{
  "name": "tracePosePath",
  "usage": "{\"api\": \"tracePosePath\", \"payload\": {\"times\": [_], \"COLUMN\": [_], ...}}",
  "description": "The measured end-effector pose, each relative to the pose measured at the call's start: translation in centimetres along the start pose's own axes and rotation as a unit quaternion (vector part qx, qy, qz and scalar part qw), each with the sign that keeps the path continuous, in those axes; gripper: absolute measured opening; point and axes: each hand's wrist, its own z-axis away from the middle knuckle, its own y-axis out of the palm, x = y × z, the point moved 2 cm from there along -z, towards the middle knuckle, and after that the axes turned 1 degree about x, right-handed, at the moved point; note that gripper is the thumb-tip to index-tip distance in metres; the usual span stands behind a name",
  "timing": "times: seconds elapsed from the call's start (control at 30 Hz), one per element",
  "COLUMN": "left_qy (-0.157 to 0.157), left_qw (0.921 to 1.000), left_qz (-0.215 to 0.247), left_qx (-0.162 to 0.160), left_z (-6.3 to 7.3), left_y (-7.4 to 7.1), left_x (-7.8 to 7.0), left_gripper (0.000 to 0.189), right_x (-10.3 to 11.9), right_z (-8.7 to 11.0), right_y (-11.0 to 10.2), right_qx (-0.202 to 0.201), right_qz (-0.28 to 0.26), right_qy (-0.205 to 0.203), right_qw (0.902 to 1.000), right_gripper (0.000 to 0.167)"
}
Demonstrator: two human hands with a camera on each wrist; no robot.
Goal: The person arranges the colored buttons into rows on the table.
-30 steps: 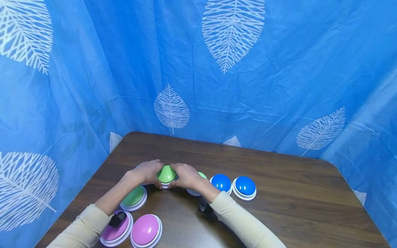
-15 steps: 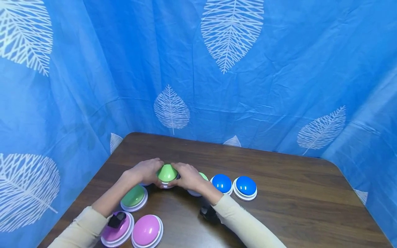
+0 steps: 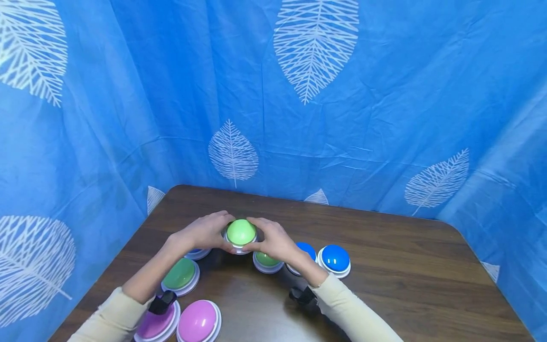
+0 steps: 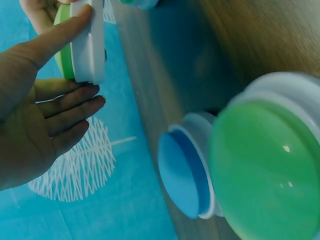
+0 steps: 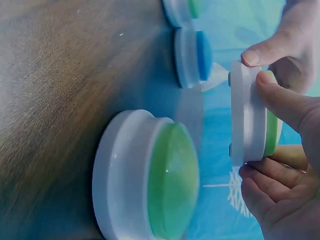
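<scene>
A light green dome buzzer button (image 3: 241, 232) with a white base is held up off the table between both hands. My left hand (image 3: 209, 232) grips its left side, the thumb across the white base in the left wrist view. From the other side my right hand (image 3: 275, 241) holds it, thumb on the base and fingers under the edge in the right wrist view. Small dark feet show on its underside there. Just below the right hand another green buzzer (image 3: 266, 262) sits on the table. A blue buzzer (image 3: 197, 254) stands partly hidden behind the left wrist.
A dark green buzzer (image 3: 179, 274) and two pink buzzers, one nearer the middle (image 3: 198, 321), line the left side of the brown table (image 3: 406, 285). Two blue buzzers, the outer one (image 3: 335, 258) fully visible, stand at the right. A blue leaf-print curtain (image 3: 384, 118) surrounds the table.
Both hands have raised the light green buzzer and shifted it slightly to the right. The green buzzer beneath the right hand shows more than before.
</scene>
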Motion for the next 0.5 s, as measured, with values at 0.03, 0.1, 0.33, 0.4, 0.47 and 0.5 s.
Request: {"api": "tracePosePath", "payload": {"times": [0.03,0.1,0.33,0.4,0.47,0.5], "left_qy": [0.005,0.014,0.042,0.05,0.055,0.057], "left_qw": [1.0,0.9998,0.998,0.9974,0.997,0.9968], "left_qz": [0.002,0.006,0.015,0.018,0.02,0.021], "left_qx": [-0.004,-0.012,-0.043,-0.049,-0.051,-0.051], "left_z": [-0.1,-0.4,-1.6,-2.0,-2.5,-2.7], "left_y": [0.0,0.1,0.3,0.4,0.6,0.7], "left_x": [-0.3,-0.8,-2.7,-3.3,-3.8,-4.0], "left_gripper": [0.071,0.072,0.075,0.075,0.074,0.074], "right_x": [-0.1,-0.4,-1.4,-1.7,-2.1,-2.3], "right_z": [0.3,0.8,2.6,3.1,3.6,3.9], "right_y": [-0.4,-1.0,-3.3,-3.9,-4.4,-4.7], "right_qx": [-0.004,-0.015,-0.045,-0.049,-0.052,-0.052], "right_qz": [-0.01,-0.027,-0.078,-0.09,-0.102,-0.108], "right_qy": [0.004,0.009,0.025,0.031,0.035,0.038], "right_qw": [0.9999,0.9995,0.9956,0.9942,0.9929,0.992], "right_gripper": [0.074,0.073,0.072,0.072,0.071,0.071]}}
